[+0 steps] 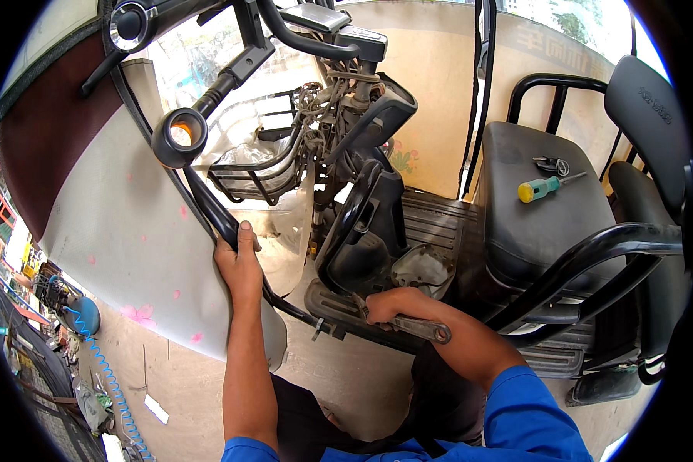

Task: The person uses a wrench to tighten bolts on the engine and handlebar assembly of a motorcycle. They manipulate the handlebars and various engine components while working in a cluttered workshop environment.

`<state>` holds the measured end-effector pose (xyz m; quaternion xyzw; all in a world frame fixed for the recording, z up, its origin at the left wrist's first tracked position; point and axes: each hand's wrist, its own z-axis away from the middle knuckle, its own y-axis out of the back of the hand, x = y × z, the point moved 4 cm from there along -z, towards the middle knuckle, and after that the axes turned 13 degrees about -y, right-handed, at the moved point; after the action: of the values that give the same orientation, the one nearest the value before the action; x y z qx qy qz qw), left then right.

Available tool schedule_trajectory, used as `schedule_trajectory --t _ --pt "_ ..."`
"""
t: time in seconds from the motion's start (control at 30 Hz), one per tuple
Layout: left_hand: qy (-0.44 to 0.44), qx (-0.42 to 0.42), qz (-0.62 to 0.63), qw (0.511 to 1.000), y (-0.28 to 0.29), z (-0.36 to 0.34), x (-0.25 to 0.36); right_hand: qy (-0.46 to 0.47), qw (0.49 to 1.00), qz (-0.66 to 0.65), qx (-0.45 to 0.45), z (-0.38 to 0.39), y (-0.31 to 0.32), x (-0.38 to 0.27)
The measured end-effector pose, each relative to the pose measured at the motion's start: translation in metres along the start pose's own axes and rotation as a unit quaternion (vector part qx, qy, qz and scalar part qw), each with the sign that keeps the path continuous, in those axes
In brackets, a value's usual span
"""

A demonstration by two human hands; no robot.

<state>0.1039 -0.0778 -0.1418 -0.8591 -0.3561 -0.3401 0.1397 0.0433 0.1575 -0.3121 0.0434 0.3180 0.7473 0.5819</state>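
Blue sleeves (512,412): showing closest to the camera, along the lower edge.
Right grip (396,302): clenching around the wrench (423,329), knuckles up, over the ribbed footboard (323,297).
Wrench: lying slantwise in the fist at the footboard's near side, its holed handle end pointing toward the right forearm (470,339); its working end is hiding around the fingers, so whether it is seating on a fastener, I cannot tell.
Wrench handling: probably feeling stiff, dense and heavy for its size; its dull metal may be turning slick if oily. Holding near the holed end would be giving more leverage, holding near the head more control.
Left grip (240,266): grasping the black tube (214,209), thumb lying up along it.
Black tube: sloping from a round fitting (180,137) down past the left grip toward the footboard.
Tube handling: looking rigid and smooth, likely slippery under a damp palm; the bare middle stretch is seeming the surest hold.
Flowered panel (146,239): hanging just beside the tube, looking soft and easily creased, so offering poor purchase.
Black seat (527,239): bearing a screwdriver (540,189) and keys (550,165), well apart from the left grip.
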Motion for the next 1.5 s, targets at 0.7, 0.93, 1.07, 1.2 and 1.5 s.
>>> schedule_trajectory --t 0.7,0.93,1.07,1.2,1.5 --pt "-0.005 0.006 0.008 1.000 0.001 -0.001 -0.002 -0.006 1.000 0.007 -0.007 0.008 0.002 -0.003" --pt "0.008 0.005 -0.002 1.000 0.000 0.000 -0.002 -0.007 1.000 0.024 0.004 0.004 0.002 -0.002" --pt "0.014 0.015 0.000 1.000 0.002 0.001 -0.006 -0.008 1.000 -0.005 -0.004 0.007 0.001 -0.003" --pt "0.016 0.016 0.007 1.000 0.002 0.001 -0.005 -0.016 1.000 -0.015 -0.010 0.013 0.003 -0.007" --pt "0.005 0.022 0.015 1.000 0.004 0.001 -0.014 -0.020 0.999 -0.047 -0.010 0.007 -0.008 -0.011"
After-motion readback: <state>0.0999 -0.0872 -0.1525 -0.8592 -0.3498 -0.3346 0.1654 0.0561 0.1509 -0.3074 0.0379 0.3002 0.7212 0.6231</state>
